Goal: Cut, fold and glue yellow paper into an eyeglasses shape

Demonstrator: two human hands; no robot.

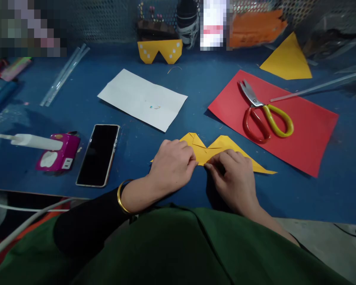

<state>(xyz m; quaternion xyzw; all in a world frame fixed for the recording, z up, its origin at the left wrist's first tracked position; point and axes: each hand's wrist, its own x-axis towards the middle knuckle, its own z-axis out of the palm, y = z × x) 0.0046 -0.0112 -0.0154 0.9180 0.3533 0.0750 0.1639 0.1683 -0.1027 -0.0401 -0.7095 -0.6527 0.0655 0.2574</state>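
A folded yellow paper (pixel 206 152) with two raised peaks lies on the blue table in front of me, a long point stretching out to the right. My left hand (pixel 175 162) is closed on its lower edge, left of the middle, and covers most of the left part. Just to the right, my right hand (pixel 234 174) pinches the same lower edge between thumb and fingers. The two sets of fingertips are close together, with a small strip of yellow showing between them.
Scissors (pixel 255 103) rest on a red sheet (pixel 308 134) at the right. A white sheet (pixel 142 99), a phone (pixel 99 154) and a magenta adapter (pixel 69 148) are left. Behind lie a yellow cut-out (pixel 160 45) and a yellow folded piece (pixel 290 61).
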